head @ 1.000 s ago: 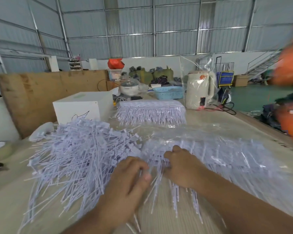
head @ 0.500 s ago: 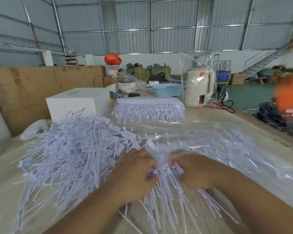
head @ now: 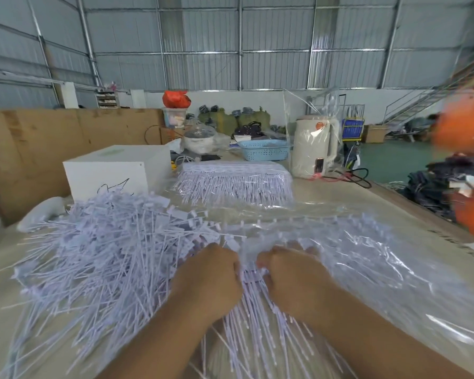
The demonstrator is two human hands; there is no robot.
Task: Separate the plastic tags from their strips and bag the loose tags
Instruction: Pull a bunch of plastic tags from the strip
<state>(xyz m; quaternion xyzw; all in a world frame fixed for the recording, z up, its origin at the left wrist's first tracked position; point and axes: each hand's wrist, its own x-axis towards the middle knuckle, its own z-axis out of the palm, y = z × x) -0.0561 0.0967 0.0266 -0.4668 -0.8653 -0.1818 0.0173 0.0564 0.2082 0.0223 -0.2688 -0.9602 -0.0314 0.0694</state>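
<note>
Both hands sit close together at the near middle of the surface (head: 326, 192), knuckles almost meeting. The left hand (head: 211, 280) and the right hand (head: 288, 277) each have their fingers curled tight around one strip of plastic tags (head: 251, 299), whose thin white stems fan down toward the near edge between the two wrists.

To the left lies one big heap of loose tags (head: 99, 250), sprawling almost to the left edge of the surface and touching the left hand. To the right spreads one clear plastic bag (head: 381, 258) with more white tags visible through it; it reaches under the right forearm and runs toward the right edge, where a narrow bare band of surface shows. Farther back, well apart from the hands, sits one neat bundle of uncut strips (head: 234, 181), also under clear film. Between it and the hands there is a little open room, partly covered by crinkled film.

Along the far side I count one white box (head: 115, 173), one blue basket (head: 264, 151), one cream electric kettle (head: 314, 146) and one white pot with a glass lid (head: 200, 140). A brown board (head: 30, 149) stands upright along the left rear edge. Something orange, blurred, crowds the right border; I cannot tell what it is.
</note>
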